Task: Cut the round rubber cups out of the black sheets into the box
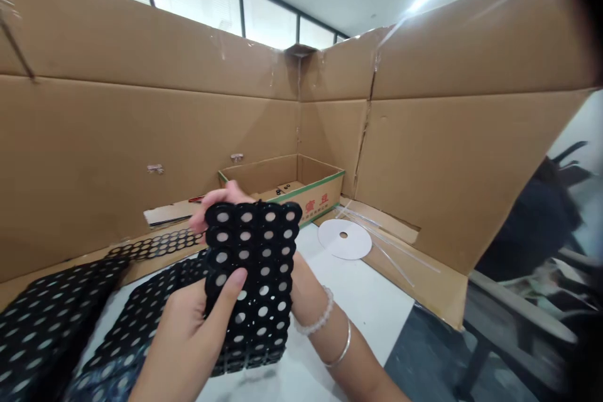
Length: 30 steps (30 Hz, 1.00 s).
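Note:
A black sheet of joined rings (264, 276), with rows of pale round spots, stands upright in front of me. My left hand (195, 320) grips its left side, thumb pressed flat across the face. From the right, my right arm passes behind the sheet. Part of my right hand (211, 202) shows past the upper left edge, its curled fingers against the sheet's back; the rest is hidden. To the left lie a stack of similar black sheets (56, 314) and more black sheets (146, 308) on the white tabletop (358, 308).
An open cardboard box (325, 195) with a few small black rings stands in the far corner. Nearer is a white disc (336, 240) with a centre hole, beside clear strips (391, 264). A black ring lattice (160, 244) lies left. Tall cardboard walls (141, 113) surround the table.

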Available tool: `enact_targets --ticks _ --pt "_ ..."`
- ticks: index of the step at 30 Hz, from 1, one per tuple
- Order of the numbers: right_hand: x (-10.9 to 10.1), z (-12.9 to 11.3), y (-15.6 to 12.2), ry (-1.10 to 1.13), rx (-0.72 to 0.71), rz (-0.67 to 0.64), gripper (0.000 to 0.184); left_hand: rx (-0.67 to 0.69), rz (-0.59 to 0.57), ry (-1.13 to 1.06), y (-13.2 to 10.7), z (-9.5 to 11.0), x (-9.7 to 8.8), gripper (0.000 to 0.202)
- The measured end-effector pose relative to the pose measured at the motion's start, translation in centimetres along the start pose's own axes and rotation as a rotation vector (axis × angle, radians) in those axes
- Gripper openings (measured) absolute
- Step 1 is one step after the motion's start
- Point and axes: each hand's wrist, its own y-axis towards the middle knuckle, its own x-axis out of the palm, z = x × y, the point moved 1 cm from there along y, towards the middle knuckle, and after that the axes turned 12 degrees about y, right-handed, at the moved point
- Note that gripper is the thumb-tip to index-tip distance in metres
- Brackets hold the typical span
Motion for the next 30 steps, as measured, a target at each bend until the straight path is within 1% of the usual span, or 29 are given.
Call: enact_targets --ticks 1,3,5,6,8,11,13,15,17,21,23,27,30 --pt "-0.9 -0.6 0.3 -0.015 -0.043 0.055 0.034 0.009 0.01 -0.003 -0.2 0.3 -0.2 0.053" --pt "-2.6 -1.9 0.6 0.046 -0.115 0.163 0.044 -0.001 0.027 -0.041 -0.6 0.6 -1.1 0.051" --pt "-3.8 -3.3 0.5 0.161 -0.226 0.324 0.037 -0.038 0.099 -0.113 -0.8 0.4 -2.5 0.048" --pt "-4.1 -3.9 0.3 0.208 -0.263 0.338 0.032 -0.057 0.133 -0.154 -0.8 0.1 -3.3 0.046" --pt "-3.9 -4.8 -0.5 0.237 -0.248 0.267 0.031 -0.09 0.192 -0.249 -0.8 -0.8 -4.7 0.042" --pt "-2.4 -4.7 -1.6 0.178 -0.13 0.084 0.029 -0.131 0.25 -0.362 -0.7 -1.9 -6.2 0.037" --pt "-1.1 -3.9 -1.9 0.14 -0.066 -0.029 0.029 -0.162 0.255 -0.391 -0.6 -1.9 -6.5 0.035" --pt "0.0 -2.9 -1.6 0.144 -0.039 -0.097 0.029 -0.174 0.232 -0.402 -0.5 -1.5 -6.2 0.033" --pt "0.8 -2.1 -0.9 0.172 -0.069 -0.096 0.03 -0.168 0.21 -0.399 -0.3 -0.9 -5.9 0.032" --pt "1.6 -1.4 0.5 0.155 -0.197 0.013 0.026 -0.171 0.188 -0.397 0.3 0.0 -5.6 0.038" --pt "2.0 -1.4 0.7 0.127 -0.236 0.033 0.021 -0.192 0.182 -0.402 0.8 0.3 -5.6 0.037" --pt "2.4 -1.1 0.4 0.124 -0.315 0.074 0.016 -0.212 0.21 -0.422 1.9 0.8 -5.2 0.04" --pt "2.2 -0.8 0.3 0.091 -0.3 0.041 0.013 -0.206 0.257 -0.445 2.4 0.7 -4.8 0.039"
